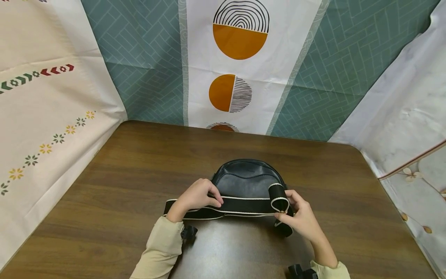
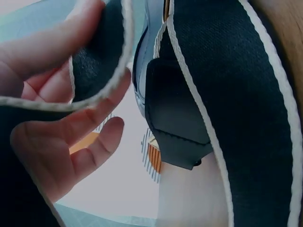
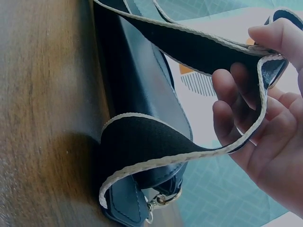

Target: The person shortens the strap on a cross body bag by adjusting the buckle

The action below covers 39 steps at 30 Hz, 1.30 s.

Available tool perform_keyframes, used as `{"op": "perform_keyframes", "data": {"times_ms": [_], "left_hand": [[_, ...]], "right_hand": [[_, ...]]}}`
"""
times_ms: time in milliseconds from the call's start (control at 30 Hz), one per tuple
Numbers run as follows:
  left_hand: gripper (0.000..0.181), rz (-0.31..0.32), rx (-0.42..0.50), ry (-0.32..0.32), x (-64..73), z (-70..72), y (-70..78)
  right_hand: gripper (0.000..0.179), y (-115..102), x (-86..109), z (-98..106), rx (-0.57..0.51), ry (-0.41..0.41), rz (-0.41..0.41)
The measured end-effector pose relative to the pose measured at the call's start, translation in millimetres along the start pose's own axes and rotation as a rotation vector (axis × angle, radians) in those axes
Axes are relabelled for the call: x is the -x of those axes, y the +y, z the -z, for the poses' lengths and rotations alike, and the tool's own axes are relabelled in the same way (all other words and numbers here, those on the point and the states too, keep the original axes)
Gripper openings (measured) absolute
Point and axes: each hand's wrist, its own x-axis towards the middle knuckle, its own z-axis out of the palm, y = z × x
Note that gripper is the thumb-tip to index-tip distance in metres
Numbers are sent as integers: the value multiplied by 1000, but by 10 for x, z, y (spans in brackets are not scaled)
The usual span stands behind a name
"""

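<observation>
A black handbag (image 1: pixel 240 184) with a rounded top lies on the table, its wide black strap (image 1: pixel 247 205) edged in white cord and stretched along the near side. At the strap's left part, my left hand (image 1: pixel 200 195) holds the band between thumb and fingers. My right hand (image 1: pixel 303 219) pinches the strap at the bag's right, where the band bends into a loop (image 1: pixel 278 195). Close by in the left wrist view hangs a black leather tab (image 2: pixel 175 109). A metal clasp (image 3: pixel 163 199) shows at the bag's end in the right wrist view.
The brown wooden table (image 1: pixel 139 162) runs back to a patterned green and white cloth (image 1: pixel 146 77). Pale cloths hang on the left (image 1: pixel 52 116) and right (image 1: pixel 411 116). Dark wrist cameras (image 1: pixel 189 232) sit on both arms.
</observation>
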Motion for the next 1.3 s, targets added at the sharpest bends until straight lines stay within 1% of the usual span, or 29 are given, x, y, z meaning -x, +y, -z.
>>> {"op": "perform_keyframes", "data": {"times_ms": [67, 167, 267, 333, 367, 467, 533, 633, 733, 833, 933, 1067, 1133, 1233, 1300], "left_hand": [[5, -6, -33, 16, 3, -3, 25], [11, -33, -66, 52, 4, -24, 51], [17, -64, -57, 89, 0, -62, 58], [15, -76, -40, 112, -8, -92, 61], [12, -75, -20, 125, -13, -109, 65], [4, -30, 61, 175, -33, -144, 74], [7, -1, 107, 216, -46, -157, 79], [7, 14, 135, 259, -50, -149, 77], [6, 2, 171, 272, -36, -115, 60], [6, 8, 225, 260, -12, -73, 28], [7, 35, 264, 258, 12, -34, -16], [6, 67, 268, 278, 33, 25, -46], [5, 77, 259, 287, 51, 72, -19], [5, 88, 251, 298, 107, 173, 64], [5, 109, 257, 309, 144, 220, 49]], "right_hand": [[47, 0, 3, -9, 0, 4, -4], [47, -2, 9, -22, 3, 12, -4], [46, -5, 13, -34, 1, 19, -1], [46, -7, 16, -39, 2, 23, -2], [46, -8, 17, -40, 4, 24, -4], [47, -30, 15, -48, 17, 31, -12], [46, -81, 10, -57, 33, 38, -14], [44, -193, -1, -67, 52, 51, -17], [42, -256, -8, -61, 60, 57, -17], [41, -184, -10, -28, 69, 62, -38], [42, -76, -15, 18, 93, 72, -73], [41, -7, -26, 61, 105, 72, -112], [39, -8, -32, 72, 105, 71, -113], [38, 11, -38, 95, 108, 77, -101], [38, 26, -42, 114, 111, 85, -97]]}}
